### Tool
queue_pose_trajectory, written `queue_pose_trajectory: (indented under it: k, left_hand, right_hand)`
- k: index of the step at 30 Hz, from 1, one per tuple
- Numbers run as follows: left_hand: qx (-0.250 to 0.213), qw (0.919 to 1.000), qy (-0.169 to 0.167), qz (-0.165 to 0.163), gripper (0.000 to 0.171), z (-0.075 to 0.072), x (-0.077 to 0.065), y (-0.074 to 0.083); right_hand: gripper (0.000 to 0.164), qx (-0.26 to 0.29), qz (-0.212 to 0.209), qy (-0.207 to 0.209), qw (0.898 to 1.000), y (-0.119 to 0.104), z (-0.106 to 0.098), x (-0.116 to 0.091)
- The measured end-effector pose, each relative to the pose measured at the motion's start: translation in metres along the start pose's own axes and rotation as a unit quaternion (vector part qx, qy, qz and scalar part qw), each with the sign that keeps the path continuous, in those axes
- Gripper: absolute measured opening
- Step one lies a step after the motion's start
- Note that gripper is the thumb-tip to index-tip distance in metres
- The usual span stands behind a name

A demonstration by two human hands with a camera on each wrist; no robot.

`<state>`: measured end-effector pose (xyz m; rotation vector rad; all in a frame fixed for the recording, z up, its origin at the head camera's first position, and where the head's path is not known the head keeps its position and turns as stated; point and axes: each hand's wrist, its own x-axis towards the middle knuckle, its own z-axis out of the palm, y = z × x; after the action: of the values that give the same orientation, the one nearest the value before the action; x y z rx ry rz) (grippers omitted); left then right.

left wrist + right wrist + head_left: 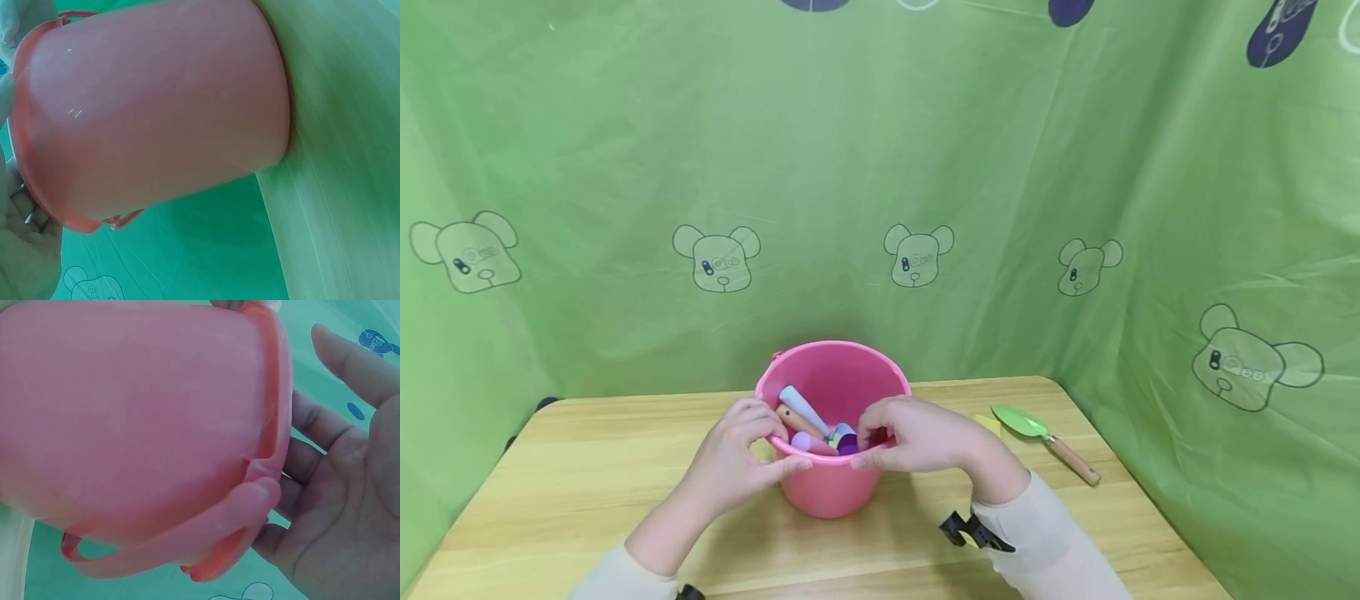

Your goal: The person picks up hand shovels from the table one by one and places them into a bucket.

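Observation:
A pink bucket (831, 492) stands on the wooden table, its handle (169, 547) hanging down along the side in the right wrist view. My left hand (737, 450) grips the rim at the near left, thumb outside and fingers over the edge. Over the near right rim reaches my right hand (917, 435), its fingers dipping inside and the thumb spread apart from them; the fingertips are hidden. Inside the bucket lie a light blue handle (805, 411), a wooden handle (796, 421) with a hole, a lilac rounded piece (802, 442) and a purple piece (847, 444).
To the right on the table (625, 467) lies a trowel with a green blade (1018, 421) and wooden handle (1073, 461). A yellow piece (988, 424) shows partly behind my right hand. Green sheeting (820, 208) printed with bear heads surrounds the table's back and sides.

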<state>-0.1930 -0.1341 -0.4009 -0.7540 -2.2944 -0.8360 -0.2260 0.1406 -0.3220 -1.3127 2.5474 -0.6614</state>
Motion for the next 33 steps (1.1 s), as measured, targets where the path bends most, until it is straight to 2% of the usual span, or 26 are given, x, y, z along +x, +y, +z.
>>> queue_pose_trajectory:
  k: [7,15,22,29,33]
  left_hand:
    - [0.0,1.0,-0.006,-0.007,0.041,0.0,0.001,0.001]
    - [0.002,1.0,-0.002,0.003,0.043,0.0,0.001,0.0]
    - [-0.001,1.0,-0.001,0.006,0.043,0.0,0.0,-0.001]
    - [-0.002,1.0,-0.005,0.0,0.043,-0.002,0.001,0.0]
    - [-0.002,1.0,-0.008,-0.002,0.043,-0.002,0.002,0.0]
  right_hand:
    - [0.014,-0.014,-0.012,0.027,0.999,0.0,-0.005,-0.008]
    - [0.014,-0.022,-0.022,0.058,0.998,0.0,-0.011,-0.022]
    - [0.011,-0.034,0.0,0.071,0.997,0.0,-0.016,-0.035]
    - [0.008,-0.026,0.004,0.081,0.996,0.005,-0.019,-0.045]
    - [0.009,-0.025,0.02,0.078,0.996,0.009,-0.019,-0.051]
